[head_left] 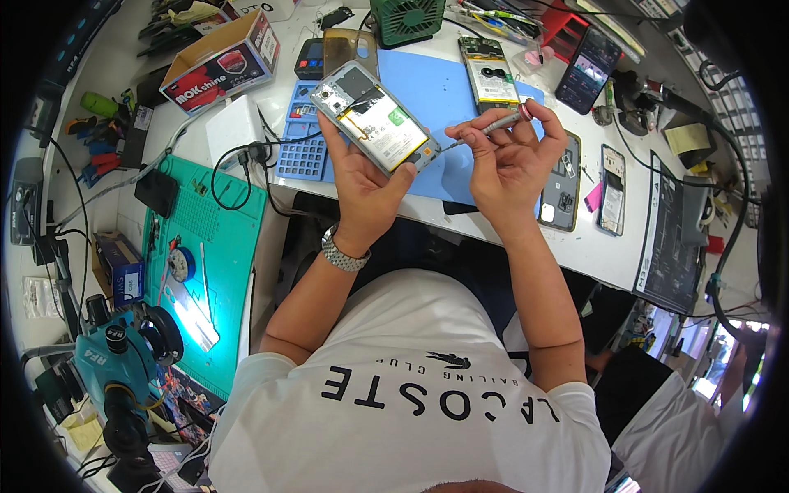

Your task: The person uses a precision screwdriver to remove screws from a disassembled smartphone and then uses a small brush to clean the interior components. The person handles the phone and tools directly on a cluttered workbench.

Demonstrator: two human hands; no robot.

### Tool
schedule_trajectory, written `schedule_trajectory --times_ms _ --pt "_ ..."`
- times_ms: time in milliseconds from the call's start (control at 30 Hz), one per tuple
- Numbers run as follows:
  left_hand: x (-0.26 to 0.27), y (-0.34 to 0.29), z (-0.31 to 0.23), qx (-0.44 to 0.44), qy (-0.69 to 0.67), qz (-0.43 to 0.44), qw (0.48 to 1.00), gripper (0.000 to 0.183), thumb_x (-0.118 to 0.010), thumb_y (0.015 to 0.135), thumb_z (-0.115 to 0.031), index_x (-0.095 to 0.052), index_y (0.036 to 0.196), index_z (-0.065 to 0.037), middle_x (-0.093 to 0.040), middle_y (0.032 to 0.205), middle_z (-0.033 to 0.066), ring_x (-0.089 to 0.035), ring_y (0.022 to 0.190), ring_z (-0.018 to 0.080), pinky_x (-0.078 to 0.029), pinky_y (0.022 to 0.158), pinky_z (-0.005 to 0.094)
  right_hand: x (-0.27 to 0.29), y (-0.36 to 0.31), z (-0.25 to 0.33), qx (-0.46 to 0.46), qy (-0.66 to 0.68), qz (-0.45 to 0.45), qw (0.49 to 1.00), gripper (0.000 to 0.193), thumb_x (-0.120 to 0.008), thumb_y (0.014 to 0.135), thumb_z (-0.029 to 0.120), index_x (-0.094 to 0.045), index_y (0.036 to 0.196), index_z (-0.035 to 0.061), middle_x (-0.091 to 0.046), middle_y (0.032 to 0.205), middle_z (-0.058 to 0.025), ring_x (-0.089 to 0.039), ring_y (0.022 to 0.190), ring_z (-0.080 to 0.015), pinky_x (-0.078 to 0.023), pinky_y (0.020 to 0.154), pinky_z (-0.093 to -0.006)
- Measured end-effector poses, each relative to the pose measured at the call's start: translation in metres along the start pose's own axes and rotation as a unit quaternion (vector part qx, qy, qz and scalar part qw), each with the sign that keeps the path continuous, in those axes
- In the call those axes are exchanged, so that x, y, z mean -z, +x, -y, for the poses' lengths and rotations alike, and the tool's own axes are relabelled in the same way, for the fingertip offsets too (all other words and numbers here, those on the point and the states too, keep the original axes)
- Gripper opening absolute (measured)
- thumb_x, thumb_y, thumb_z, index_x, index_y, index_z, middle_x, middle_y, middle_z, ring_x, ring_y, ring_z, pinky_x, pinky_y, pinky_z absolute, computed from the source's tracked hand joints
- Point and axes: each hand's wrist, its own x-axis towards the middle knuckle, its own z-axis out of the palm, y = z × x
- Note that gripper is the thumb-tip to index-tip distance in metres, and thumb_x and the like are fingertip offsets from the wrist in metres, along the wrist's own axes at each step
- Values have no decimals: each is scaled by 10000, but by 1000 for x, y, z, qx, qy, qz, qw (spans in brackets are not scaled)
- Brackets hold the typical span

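My left hand (362,185) is wrapped round the edges of a smartphone (380,123) with its back off, so its battery and inner parts show. The phone is tilted above a blue mat (415,78). In my right hand (514,164) is a slim screwdriver (500,123), gripped between the fingers with its cap against them. Its tip points left at the phone's lower right corner; whether it touches a screw there I cannot tell. Beyond the screwdriver, a second opened phone (491,74) with a battery lies on the mat.
On the right lie a phone back cover (560,189), a narrow phone frame (611,189) and a lit phone (588,70) standing upright. A blue parts tray (302,156) and a white box-shaped charger (233,127) are at left. A teal microscope (115,357) stands beside a green mat (205,222).
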Motion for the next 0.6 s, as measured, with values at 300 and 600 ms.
schedule_trajectory --times_ms 300,600 --pt "0 0 0 4 -2 3 1000 1249 -658 843 198 234 1648 -143 -474 1505 218 -595 1324 269 -528 1088 407 0 0 -1 0 -3 4 1000 623 -614 943 -160 -215 1362 70 -624 1057 -197 -760 919 -259 -651 828 -327" --pt "0 0 0 1 0 7 1000 1246 -666 851 184 230 1650 -150 -471 1510 214 -592 1329 265 -527 1090 405 -2 1 -1 10 -12 -10 1000 623 -619 937 -165 -219 1354 68 -631 1041 -197 -759 900 -251 -649 808 -315"
